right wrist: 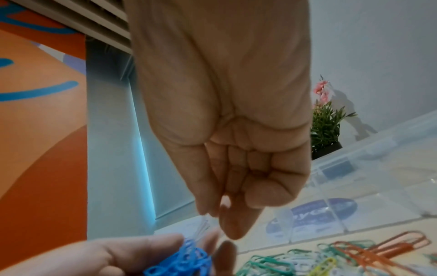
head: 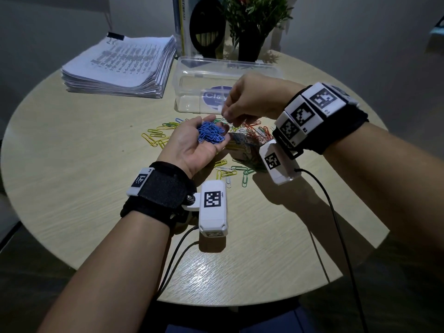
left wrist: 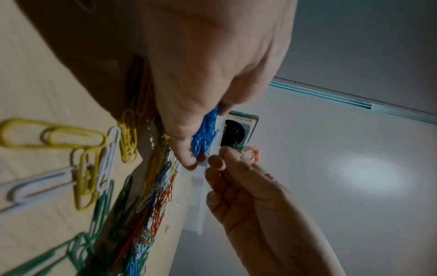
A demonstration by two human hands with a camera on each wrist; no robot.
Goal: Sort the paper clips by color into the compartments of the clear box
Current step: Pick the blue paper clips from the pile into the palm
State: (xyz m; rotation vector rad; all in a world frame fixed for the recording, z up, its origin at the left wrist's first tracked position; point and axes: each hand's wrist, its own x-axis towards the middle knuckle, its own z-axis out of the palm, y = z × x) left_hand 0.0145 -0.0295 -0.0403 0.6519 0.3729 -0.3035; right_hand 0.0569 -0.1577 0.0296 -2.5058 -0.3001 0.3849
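My left hand point(head: 217, 128) lies palm up over the table, fingers curled round a heap of blue paper clips point(head: 210, 135), also seen in the left wrist view point(left wrist: 204, 134). Just above its fingertips my right hand point(head: 228, 116) hovers with fingers curled, thumb and forefinger pinching what looks like a pale, blurred paper clip point(right wrist: 203, 225). Under both hands a mixed pile of paper clips point(head: 249, 138) lies on the table, orange, green, yellow and white. Behind it stands the clear box point(head: 192, 75); its compartments point(right wrist: 331, 222) look bare.
Loose yellow clips point(head: 153, 138) lie left of the pile and green ones point(head: 245, 174) nearer me. A thick paper stack point(head: 120, 66) sits at the back left, a potted plant point(head: 249, 44) behind the box. The round table point(head: 72, 188) ends close in front.
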